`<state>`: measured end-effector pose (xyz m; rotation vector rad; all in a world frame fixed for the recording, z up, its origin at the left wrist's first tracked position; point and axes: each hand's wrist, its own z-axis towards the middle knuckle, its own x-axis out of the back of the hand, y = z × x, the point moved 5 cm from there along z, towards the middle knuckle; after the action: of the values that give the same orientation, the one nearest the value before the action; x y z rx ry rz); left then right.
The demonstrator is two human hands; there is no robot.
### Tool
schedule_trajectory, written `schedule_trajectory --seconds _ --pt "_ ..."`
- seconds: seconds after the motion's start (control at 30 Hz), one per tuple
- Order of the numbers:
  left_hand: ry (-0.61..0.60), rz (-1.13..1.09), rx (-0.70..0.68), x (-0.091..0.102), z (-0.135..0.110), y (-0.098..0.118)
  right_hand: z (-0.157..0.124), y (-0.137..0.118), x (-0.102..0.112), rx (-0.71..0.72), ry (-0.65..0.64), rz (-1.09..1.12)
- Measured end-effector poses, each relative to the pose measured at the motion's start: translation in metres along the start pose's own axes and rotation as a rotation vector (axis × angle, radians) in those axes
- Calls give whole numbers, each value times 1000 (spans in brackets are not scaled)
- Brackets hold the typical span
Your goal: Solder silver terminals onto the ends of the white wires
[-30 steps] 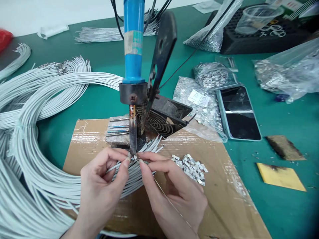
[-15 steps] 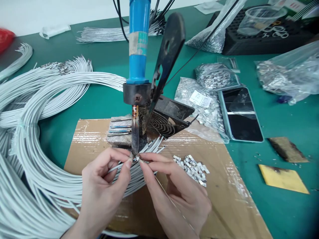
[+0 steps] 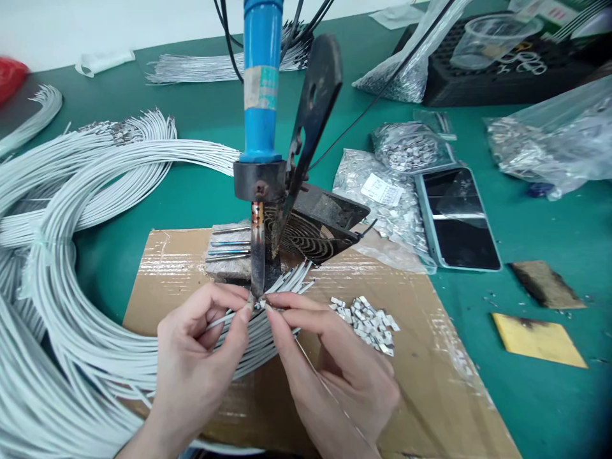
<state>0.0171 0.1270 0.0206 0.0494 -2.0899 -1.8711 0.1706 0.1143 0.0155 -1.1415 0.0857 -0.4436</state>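
The single camera, worn on the head, looks forward and down from behind and above the left hand and right hand, near both. Past them, its view reaches the table's far edge.

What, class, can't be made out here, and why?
Head view:
Shape of the silvery piece under the soldering iron: tiny, partly covered by the left hand and right hand.
Soldering iron's upper end: cut off by the top edge.
Print on the white label: too small.
Red object: cut off by the left edge.
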Motion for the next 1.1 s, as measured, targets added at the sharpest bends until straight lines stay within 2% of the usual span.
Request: schedule_trajectory --seconds 0.5,0.77,0.87,1.0,1.1 --pt "15 -11 -14 0 -1 2 1 -4 0 40 -9 -25" --pt "23 -15 -5 -1 0 3 -2 0 -1 -2 -38 -5" --pt "9 -21 -1 1 1 0 -4 4 -1 -39 -61 17" --pt "-68 -21 1 1 0 -6 -9 8 -1 -135 -86 78" --pt "-63 -43 34 1 -6 -10 -12 14 12 -282 36 44"
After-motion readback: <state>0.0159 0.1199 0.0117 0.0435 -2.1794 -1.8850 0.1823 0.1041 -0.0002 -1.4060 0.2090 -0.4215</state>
